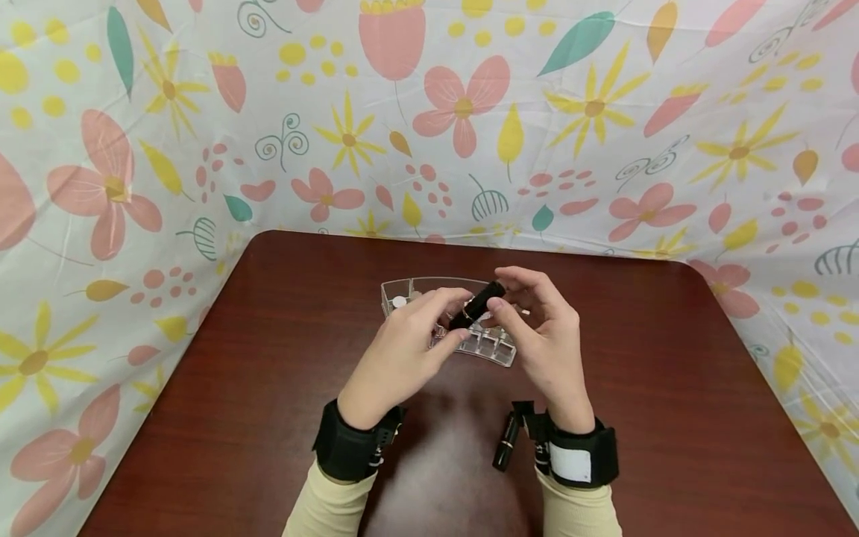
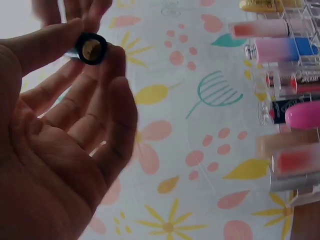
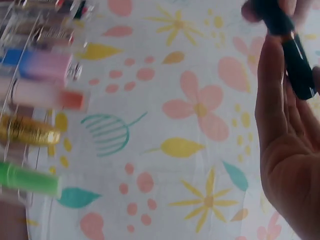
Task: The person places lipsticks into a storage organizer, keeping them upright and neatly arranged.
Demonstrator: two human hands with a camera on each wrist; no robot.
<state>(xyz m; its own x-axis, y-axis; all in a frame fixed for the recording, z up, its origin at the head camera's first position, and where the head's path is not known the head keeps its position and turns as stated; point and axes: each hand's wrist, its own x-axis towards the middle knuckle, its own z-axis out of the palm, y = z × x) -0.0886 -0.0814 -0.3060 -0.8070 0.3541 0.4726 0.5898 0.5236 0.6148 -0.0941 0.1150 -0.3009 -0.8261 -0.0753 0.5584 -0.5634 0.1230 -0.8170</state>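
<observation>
A black lipstick tube (image 1: 478, 304) with a thin gold band is held aslant between both hands, above the table. My left hand (image 1: 408, 347) pinches its lower left end between thumb and fingers. My right hand (image 1: 546, 339) grips the upper right end with thumb and fingertips. In the left wrist view the lipstick (image 2: 92, 49) shows its round end, with a pale centre inside a dark rim. The right wrist view has the lipstick (image 3: 300, 65) at the upper right, its gold band near the middle.
Behind the hands stands a clear compartmented organizer (image 1: 506, 352), partly covered by them. Several lip products fill it, including a magenta-capped one (image 2: 305, 115) and a green tube (image 3: 32, 178). Another black tube (image 1: 506, 441) lies beside the right wrist on the brown table (image 1: 268, 388). Flowered cloth (image 1: 463, 149) hangs around.
</observation>
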